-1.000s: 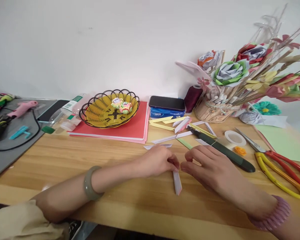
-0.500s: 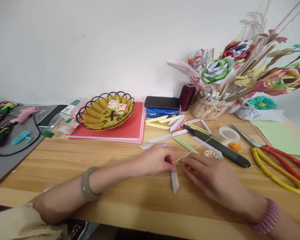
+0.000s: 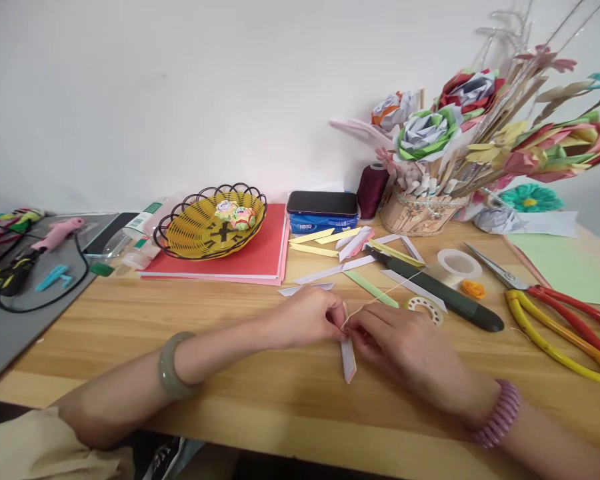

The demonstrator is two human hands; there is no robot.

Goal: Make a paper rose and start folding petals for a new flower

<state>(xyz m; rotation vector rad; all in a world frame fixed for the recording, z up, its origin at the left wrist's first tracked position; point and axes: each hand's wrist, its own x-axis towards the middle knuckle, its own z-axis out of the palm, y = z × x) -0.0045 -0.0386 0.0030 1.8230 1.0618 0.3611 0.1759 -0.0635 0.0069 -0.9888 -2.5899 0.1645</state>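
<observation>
Left hand [image 3: 310, 319] pinches the top of a folded paper strip [image 3: 349, 357] on the counter [image 3: 260, 400]; right hand [image 3: 405, 343] grips thin string [image 3: 385, 297] against it.

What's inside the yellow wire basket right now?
Two small folded paper flowers lie in the basket, near its back rim. The rest of its woven bottom shows bare; whatever is beneath the flowers is covered.

A light wooden counter [image 3: 190, 320] carries everything. Taking the stack of red paper sheets [image 3: 250, 257] as landmark: a grey mat [image 3: 10, 320] lies far left of it, a blue tissue pack [image 3: 323, 223] just right, loose folded paper strips [image 3: 330, 250] beyond, then a dark green utility knife [image 3: 445, 300], a clear tape roll [image 3: 459, 264] and red-and-yellow scissors [image 3: 560, 313] far right.
</observation>
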